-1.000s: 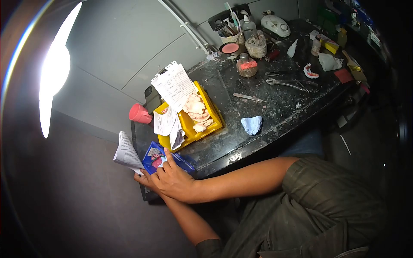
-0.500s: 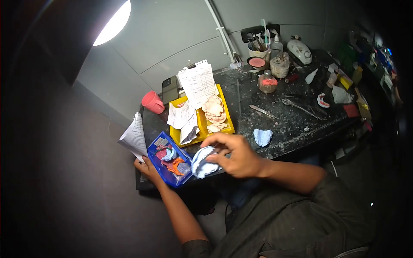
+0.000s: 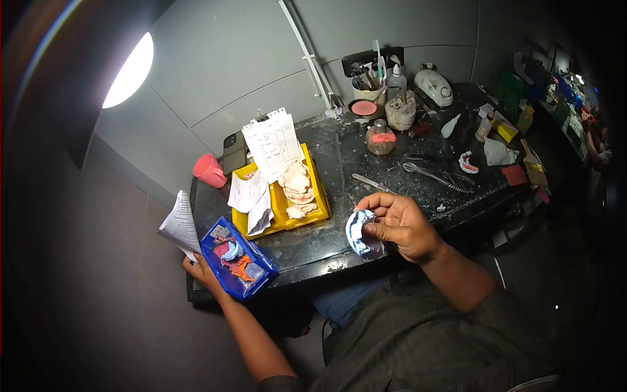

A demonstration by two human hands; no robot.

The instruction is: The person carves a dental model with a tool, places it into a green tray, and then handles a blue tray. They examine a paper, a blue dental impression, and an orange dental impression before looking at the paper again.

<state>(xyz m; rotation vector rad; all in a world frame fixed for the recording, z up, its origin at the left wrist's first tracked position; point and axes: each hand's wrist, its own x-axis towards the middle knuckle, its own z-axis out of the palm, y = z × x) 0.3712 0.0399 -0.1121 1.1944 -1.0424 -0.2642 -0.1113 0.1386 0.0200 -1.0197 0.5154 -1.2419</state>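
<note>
Between the thumb and fingers of my right hand (image 3: 403,228) is a pale blue-white dental cast (image 3: 359,230), held above the table's front edge. My left hand (image 3: 204,271) grips a folded printed paper (image 3: 181,222) beside the outer side of a blue bin (image 3: 245,289); some of its fingers are hidden. Inside the bin are an orange piece (image 3: 239,267), pink material and a light blue piece (image 3: 232,251). Just behind stands a yellow tray (image 3: 319,189) with folded papers (image 3: 250,194) and stacked cream-coloured casts (image 3: 296,183).
A pink cup (image 3: 209,171), a phone (image 3: 234,154) and a written sheet (image 3: 273,145) are at the back left. A knife (image 3: 373,183), pliers (image 3: 436,176), a denture model (image 3: 467,163), jars (image 3: 400,111) and a brush (image 3: 533,166) lie farther right.
My right hand has moved right, away from the blue bin, with the cast turned in its fingers. The separate blue piece on the table is no longer visible. The camera view has shifted.
</note>
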